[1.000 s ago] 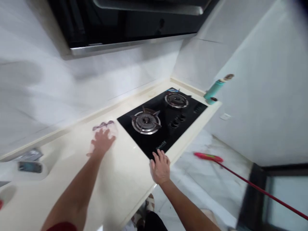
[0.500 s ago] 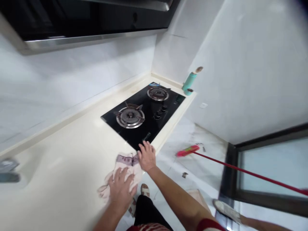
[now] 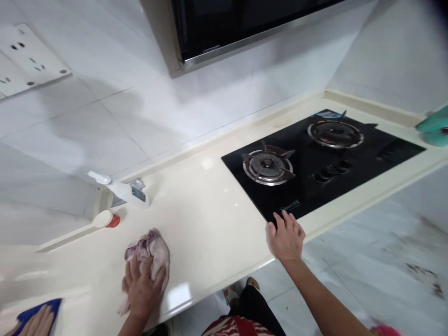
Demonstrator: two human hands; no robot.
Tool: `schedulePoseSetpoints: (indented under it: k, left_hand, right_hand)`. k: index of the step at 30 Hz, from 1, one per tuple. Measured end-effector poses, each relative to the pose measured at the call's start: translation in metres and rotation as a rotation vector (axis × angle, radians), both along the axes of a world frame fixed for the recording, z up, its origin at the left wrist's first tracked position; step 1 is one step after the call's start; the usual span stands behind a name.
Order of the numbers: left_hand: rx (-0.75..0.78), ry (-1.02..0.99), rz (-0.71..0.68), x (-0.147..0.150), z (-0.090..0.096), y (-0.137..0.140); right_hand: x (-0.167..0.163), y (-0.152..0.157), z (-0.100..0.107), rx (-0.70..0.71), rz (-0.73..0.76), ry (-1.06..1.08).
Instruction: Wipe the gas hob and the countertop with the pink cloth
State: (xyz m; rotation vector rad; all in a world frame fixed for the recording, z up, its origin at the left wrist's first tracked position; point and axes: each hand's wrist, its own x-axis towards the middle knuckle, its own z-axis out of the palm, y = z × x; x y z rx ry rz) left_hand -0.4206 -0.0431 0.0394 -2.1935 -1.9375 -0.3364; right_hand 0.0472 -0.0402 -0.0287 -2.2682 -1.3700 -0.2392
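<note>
My left hand (image 3: 142, 284) presses a pale pink cloth (image 3: 159, 254) with a purplish printed border against the cream countertop (image 3: 206, 233). Its fingers are bent over the bunched fabric, which sticks out ahead of them and to both sides. Farther right, my right hand (image 3: 287, 235) rests at the counter's front edge, fingertips on the near corner of the black gas hob (image 3: 301, 186). Its fingers are slightly apart, and nothing is in them.
Another person's hand (image 3: 38, 322) lies on a blue cloth (image 3: 54, 305) at the lower left. By the wall are a white spray bottle (image 3: 122, 189) and a white-handled brush (image 3: 103, 219). A green container (image 3: 436, 126) stands beyond the hob. The range hood (image 3: 252, 28) overhangs the back.
My left hand has slid the cloth leftward along the counter, away from the hob. My right hand stays by the hob's corner. The view has turned left, bringing in the spray bottle and another person's hand.
</note>
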Motion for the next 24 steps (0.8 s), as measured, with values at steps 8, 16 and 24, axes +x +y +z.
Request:
schedulePoseSetpoints:
  k: [8,16,24]
  left_hand:
    - [-0.200,-0.132,0.177,0.114,0.009,0.132]
    - [-0.302,-0.256,-0.257,0.241,-0.012,0.112]
    - [-0.287,-0.229,-0.654,0.208,-0.032,-0.038]
  right_hand:
    - [0.002,-0.002,-0.008,0.045,0.008,-0.025]
    - [0.002,-0.005,-0.007,0.033,0.007,0.013]
    - [0.002,-0.009,-0.003,0.019,0.020,0.101]
